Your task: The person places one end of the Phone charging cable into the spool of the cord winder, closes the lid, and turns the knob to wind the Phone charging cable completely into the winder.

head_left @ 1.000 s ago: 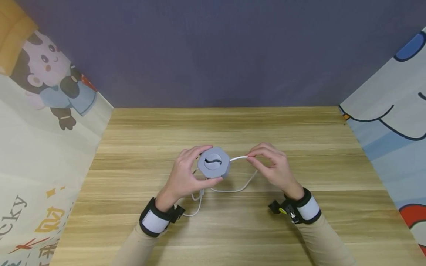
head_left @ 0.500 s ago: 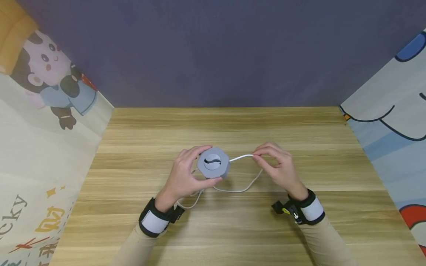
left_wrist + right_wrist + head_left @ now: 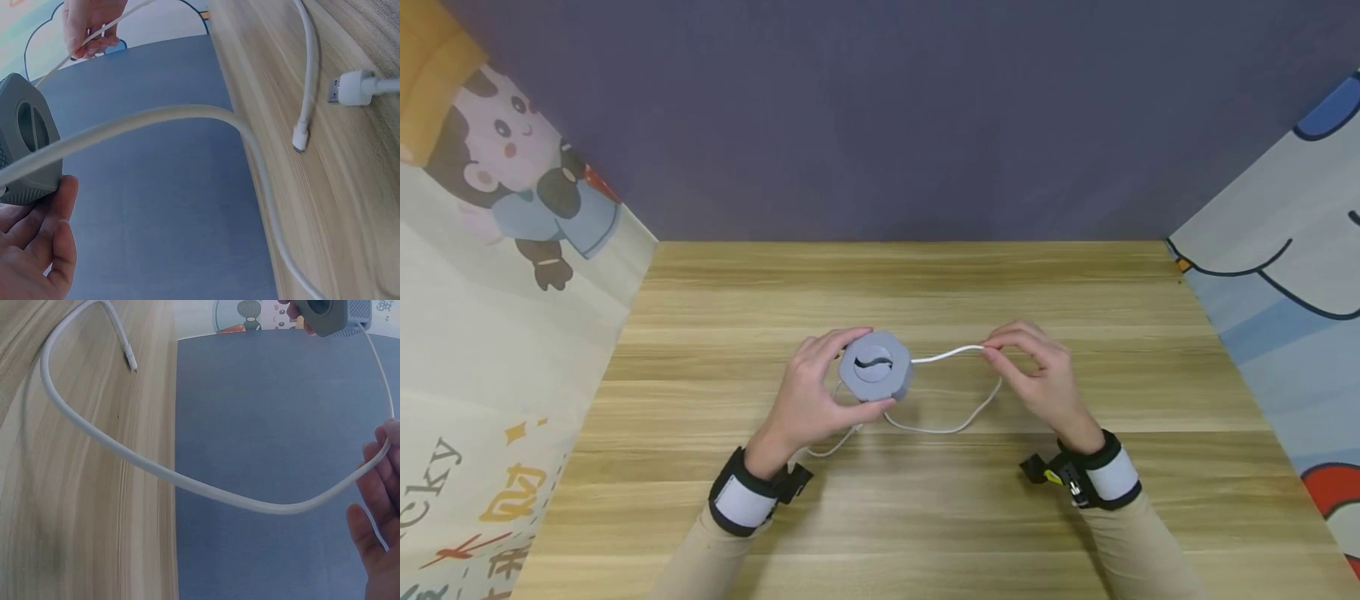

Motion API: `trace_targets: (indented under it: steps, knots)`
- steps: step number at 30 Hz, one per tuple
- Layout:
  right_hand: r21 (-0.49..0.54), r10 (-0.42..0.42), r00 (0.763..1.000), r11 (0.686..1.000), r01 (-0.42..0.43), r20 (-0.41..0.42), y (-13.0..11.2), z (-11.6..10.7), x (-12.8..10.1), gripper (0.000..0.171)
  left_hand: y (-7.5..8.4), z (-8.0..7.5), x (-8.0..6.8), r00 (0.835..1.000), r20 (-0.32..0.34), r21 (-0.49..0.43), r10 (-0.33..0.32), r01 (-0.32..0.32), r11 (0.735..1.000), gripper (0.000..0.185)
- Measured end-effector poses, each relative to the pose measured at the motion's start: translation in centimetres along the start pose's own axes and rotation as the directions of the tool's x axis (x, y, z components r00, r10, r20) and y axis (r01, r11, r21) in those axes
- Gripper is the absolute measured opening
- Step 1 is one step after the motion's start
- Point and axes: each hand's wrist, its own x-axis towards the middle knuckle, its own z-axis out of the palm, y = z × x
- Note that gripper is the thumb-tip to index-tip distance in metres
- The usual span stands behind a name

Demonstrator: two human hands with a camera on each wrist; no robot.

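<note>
A grey hexagonal cable winder (image 3: pixel 876 375) with a wavy slot on top is held above the wooden table (image 3: pixel 925 283) by my left hand (image 3: pixel 811 398), fingers curled round its sides. A white cable (image 3: pixel 947 356) runs from the winder to my right hand (image 3: pixel 1037 375), which pinches it between thumb and fingers. The rest of the cable (image 3: pixel 951 423) loops down onto the table. In the left wrist view the winder (image 3: pixel 28 147) sits by my fingers, and a USB plug (image 3: pixel 353 87) and a small connector (image 3: pixel 300 140) lie on the wood. The right wrist view shows the cable (image 3: pixel 206 487) curving to my fingertips (image 3: pixel 382 447).
Cartoon-printed panels stand at the left (image 3: pixel 497 275) and right (image 3: pixel 1285 275) sides of the table, with a dark blue wall (image 3: pixel 887 117) behind. Black-and-white bands sit on both wrists (image 3: pixel 741 500).
My right hand has moved to the right, drawing more white cable out of the winder. The left hand and winder have shifted slightly left, and the cable end on the table slid.
</note>
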Motion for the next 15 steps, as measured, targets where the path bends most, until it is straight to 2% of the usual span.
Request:
trace_targets:
  steps: [3, 9, 15]
  knots:
    - [-0.013, 0.009, 1.0, 1.0, -0.009, 0.004, 0.0, -0.17, -0.12, 0.013, 0.02, 0.0, -0.04, 1.0, 0.002, 0.003, -0.005, 0.005, 1.0, 0.081]
    - [-0.011, -0.001, 1.0, 1.0, 0.001, 0.006, -0.06, -0.05, -0.11, 0.005, 0.23, 0.15, 0.12, 1.0, 0.011, 0.0, -0.002, 0.002, 1.0, 0.081]
    - [-0.009, -0.017, 1.0, 1.0, 0.017, -0.003, -0.04, 0.13, -0.1, 0.011, 0.49, 0.34, 0.35, 1.0, 0.013, -0.007, 0.002, -0.002, 1.0, 0.081]
